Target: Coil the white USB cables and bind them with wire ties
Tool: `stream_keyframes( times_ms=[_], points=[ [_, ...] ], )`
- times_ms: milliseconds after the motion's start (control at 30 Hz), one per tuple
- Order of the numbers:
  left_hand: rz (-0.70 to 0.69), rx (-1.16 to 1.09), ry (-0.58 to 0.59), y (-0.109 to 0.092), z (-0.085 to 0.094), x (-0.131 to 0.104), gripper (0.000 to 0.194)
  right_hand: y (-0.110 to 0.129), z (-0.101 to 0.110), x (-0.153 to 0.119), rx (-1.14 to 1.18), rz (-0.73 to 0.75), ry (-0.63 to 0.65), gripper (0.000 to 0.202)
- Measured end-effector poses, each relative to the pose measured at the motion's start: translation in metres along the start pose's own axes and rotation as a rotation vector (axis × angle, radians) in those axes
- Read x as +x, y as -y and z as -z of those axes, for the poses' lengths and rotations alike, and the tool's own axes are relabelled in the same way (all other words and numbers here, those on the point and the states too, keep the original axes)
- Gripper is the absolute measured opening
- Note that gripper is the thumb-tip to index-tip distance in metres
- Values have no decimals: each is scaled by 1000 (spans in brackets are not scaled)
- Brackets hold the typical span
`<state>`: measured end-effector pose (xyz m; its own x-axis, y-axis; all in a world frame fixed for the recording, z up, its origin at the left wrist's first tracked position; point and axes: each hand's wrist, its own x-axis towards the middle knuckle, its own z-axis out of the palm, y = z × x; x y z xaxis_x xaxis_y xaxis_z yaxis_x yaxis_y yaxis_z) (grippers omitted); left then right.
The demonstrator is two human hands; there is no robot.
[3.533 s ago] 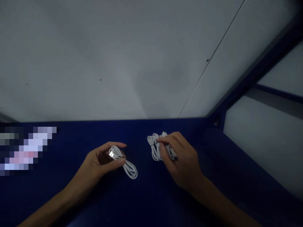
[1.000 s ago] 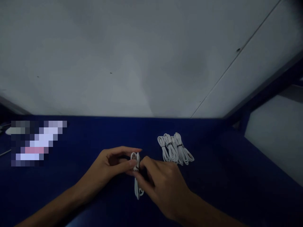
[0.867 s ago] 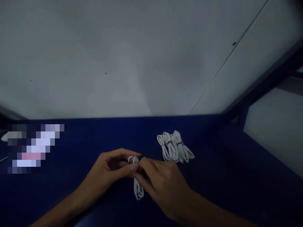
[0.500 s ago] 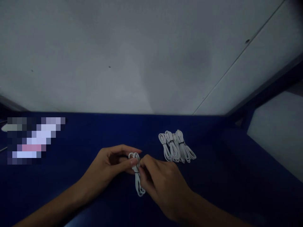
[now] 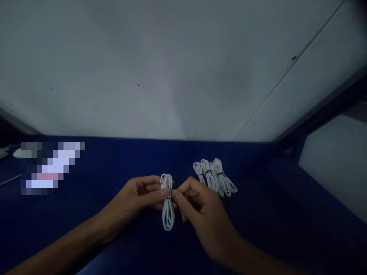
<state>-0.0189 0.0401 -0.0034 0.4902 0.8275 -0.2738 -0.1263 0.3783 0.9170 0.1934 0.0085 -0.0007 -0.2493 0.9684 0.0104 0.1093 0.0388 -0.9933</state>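
White cable coil (image 5: 168, 215) held over the blue table (image 5: 126, 248)

We see the left hand (image 5: 140, 195) gripping the coil, its thumb laid across the upper part and its fingers behind. The coil sits near the middle of the scene, its long loops pointing toward the near side. A black tie (image 5: 169, 198) binds its waist, and a plug (image 5: 163, 186) shows at the left of the upper loops. The right hand (image 5: 202, 206) has thumb and forefinger bent toward each other, at the coil's right edge beside the tie. The light is dim there, so we cannot tell whether those tips pinch the tie or merely rest against it.

Beyond the right hand, on the right part of the table, we find bundled white cables (image 5: 221, 181) lying side by side, at least two with dark bands. At far left we see a pixelated patch (image 5: 51, 166) of pale and pink blocks, a rounded white object (image 5: 17, 153) beside it. A pale wall (image 5: 114, 68) rises at the far side; a blue frame (image 5: 323, 114) slants along the right.
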Motion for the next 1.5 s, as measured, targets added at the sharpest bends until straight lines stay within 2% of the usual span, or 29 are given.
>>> stream_keyframes(
  times_ms=[100, 233, 300, 400, 467, 600, 700, 833, 1067, 1300, 1367, 1500],
  points=[
    [-13, 21, 23, -1, -2, -1, 23, 1, -1, 1, -3, 1, -5, 27],
    [-12, 39, 25, -3, -3, -1, 24, -2, 2, 4, -46, 48, 58, 19],
    [13, 28, 30, -4, -3, -1, 24, -6, 6, 6, -181, 169, 71, 13],
    [54, 2, 7, -5, -2, -2, 23, -10, 13, 11, -601, 483, 35, 13],
    [79, -20, -17, -6, -2, -3, 23, -11, 17, 14, -814, 618, 80, 18],
    [103, -30, -37, -5, -3, -5, 26, -13, 21, 18, -948, 709, 123, 21],
    [112, -33, -53, -6, -7, -8, 28, -16, 20, 17, -898, 794, 110, 17],
    [109, -62, -42, -9, -15, -12, 29, -18, 18, 14, -819, 829, 117, 17],
    [103, -71, -58, -7, -16, -11, 29, -16, 20, 14, -993, 927, 83, 17],
    [64, -85, -101, -5, -15, -8, 28, -14, 19, 15, -1003, 786, 115, 18],
    [37, -53, -120, -4, -13, -8, 26, -14, 18, 15, -1015, 780, 85, 20],
    [26, 5, -124, -1, -11, -8, 21, -13, 16, 15, -1021, 864, -5, 24]
  ],
)
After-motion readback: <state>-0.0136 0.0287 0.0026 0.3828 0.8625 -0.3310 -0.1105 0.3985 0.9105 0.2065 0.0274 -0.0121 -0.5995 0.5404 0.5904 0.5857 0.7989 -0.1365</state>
